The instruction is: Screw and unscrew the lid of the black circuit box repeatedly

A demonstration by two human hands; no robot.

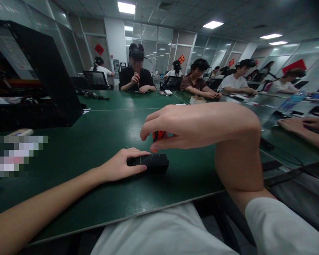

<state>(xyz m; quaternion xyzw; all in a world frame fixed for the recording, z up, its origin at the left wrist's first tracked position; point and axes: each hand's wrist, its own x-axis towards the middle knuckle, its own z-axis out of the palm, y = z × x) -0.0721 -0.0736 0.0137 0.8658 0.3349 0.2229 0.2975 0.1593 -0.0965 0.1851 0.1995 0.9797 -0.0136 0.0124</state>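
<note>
My left hand (120, 164) is closed around the near end of a black oblong device (158, 163), which lies on the green tabletop. Its thumb and fingers press the two long sides. Just above the device, my right hand (172, 127) grips a screwdriver (158, 135) from above. Only part of its red-and-black handle shows between the fingers. Its shaft and tip cannot be seen, so whether it touches the device is unclear.
A large black open-sided computer case (55, 78) stands at the left on the green table (101, 138). A small box (198, 100) and a water bottle (292, 102) lie farther right. Across the table sits a person in black (136, 76); another person's hands (297, 125) rest at the right.
</note>
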